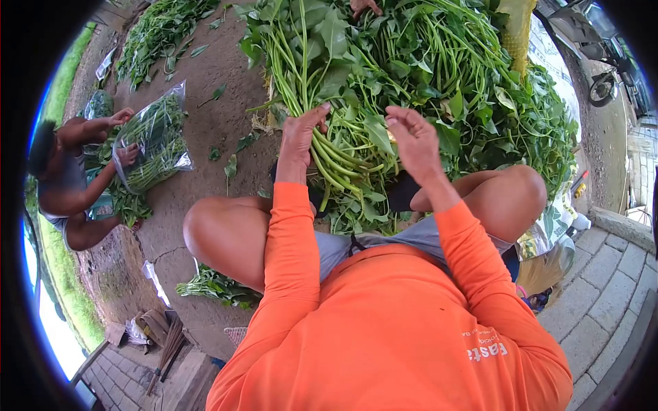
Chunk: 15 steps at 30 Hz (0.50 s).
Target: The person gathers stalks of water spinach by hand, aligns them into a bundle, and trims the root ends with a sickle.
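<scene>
Long green stems of a leafy vegetable, with roundish pale cut ends, form a bunch (336,163) in front of my lap. Around these stems my left hand (301,137) is closed, the leaves pointing away from me. To the right, my right hand (417,142) hovers over the greens with its fingers loosely bent and apart from the thumb; I see nothing held in it. Beyond both hands spreads a large heap of leafy greens (425,61). Loose leaves and stems lie under the bunch, between my crossed legs.
At the left a person (75,178) handles a clear plastic bag (161,140) of greens. Another person's hand (365,7) shows at the heap's far edge. More greens lie at the upper left (157,38) and beside my left knee (216,286). A motorbike (603,51) stands upper right.
</scene>
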Each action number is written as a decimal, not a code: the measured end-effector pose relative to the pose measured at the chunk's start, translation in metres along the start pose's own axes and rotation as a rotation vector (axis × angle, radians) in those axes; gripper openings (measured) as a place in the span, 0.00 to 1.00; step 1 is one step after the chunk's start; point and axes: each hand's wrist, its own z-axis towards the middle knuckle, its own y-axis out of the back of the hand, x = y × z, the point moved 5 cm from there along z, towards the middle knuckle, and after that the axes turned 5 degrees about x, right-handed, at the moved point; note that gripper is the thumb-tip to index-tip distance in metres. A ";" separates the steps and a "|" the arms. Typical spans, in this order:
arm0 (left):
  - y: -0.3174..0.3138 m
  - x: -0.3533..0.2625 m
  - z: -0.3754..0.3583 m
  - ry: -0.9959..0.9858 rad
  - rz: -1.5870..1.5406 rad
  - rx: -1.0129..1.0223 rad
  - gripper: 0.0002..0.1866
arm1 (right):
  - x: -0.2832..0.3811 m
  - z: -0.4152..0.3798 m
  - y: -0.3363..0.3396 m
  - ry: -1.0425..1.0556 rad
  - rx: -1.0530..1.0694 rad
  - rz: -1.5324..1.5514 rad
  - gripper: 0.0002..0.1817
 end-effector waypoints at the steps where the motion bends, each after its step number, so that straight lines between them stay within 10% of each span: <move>1: -0.001 -0.011 -0.002 -0.019 -0.013 0.011 0.15 | 0.015 0.003 0.009 -0.020 0.018 -0.055 0.14; 9: -0.009 -0.025 -0.005 -0.033 -0.093 0.119 0.13 | 0.061 -0.037 -0.038 0.429 0.609 -0.760 0.14; 15: 0.007 -0.032 -0.007 -0.020 -0.127 -0.023 0.12 | 0.072 -0.085 -0.041 0.552 0.363 -0.845 0.05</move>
